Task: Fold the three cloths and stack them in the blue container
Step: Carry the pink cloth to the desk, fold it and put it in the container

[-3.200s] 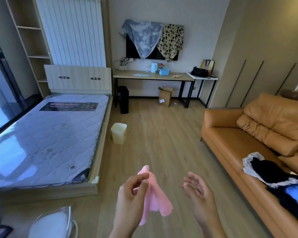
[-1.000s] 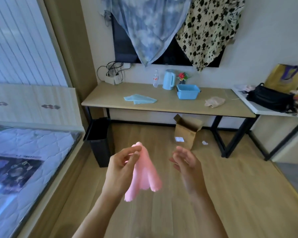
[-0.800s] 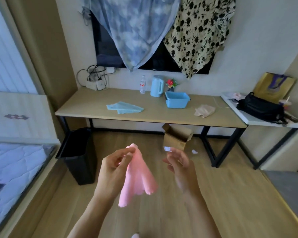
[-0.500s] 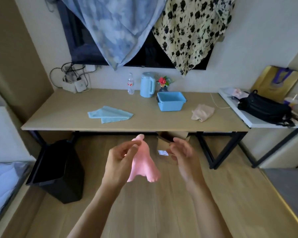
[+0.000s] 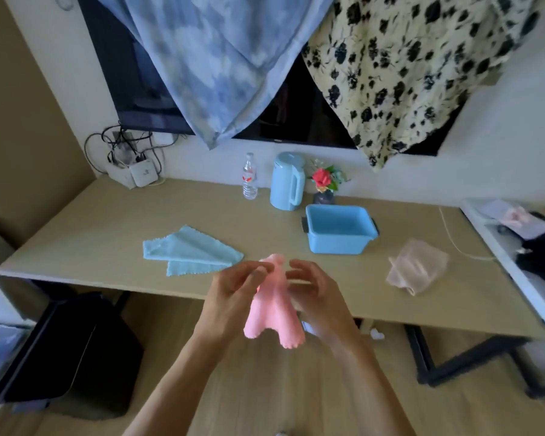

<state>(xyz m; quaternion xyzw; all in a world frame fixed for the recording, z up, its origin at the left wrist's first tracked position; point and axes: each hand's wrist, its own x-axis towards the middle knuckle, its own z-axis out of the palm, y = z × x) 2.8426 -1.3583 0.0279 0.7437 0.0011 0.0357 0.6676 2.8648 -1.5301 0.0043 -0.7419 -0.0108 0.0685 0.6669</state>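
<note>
Left hand (image 5: 233,294) pinches pink cloth (image 5: 272,305) — right hand (image 5: 318,294) open beside it.

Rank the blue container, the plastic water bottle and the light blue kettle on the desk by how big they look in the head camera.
1. Blue rectangular plastic container
2. Light blue kettle
3. Clear plastic water bottle
The container stands slightly nearer the camera, but the order looks clear.

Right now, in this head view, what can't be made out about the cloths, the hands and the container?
- Pink cloth: hangs bunched from the left hand, so its folds can't be read.
- Right hand: motion-blurred and partly behind the pink cloth; contact is unclear.
- Blue container: its front wall hides part of the floor.
- Beige cloth: crumpled and blurred.
- Black bag: cut off by the right edge.
</note>
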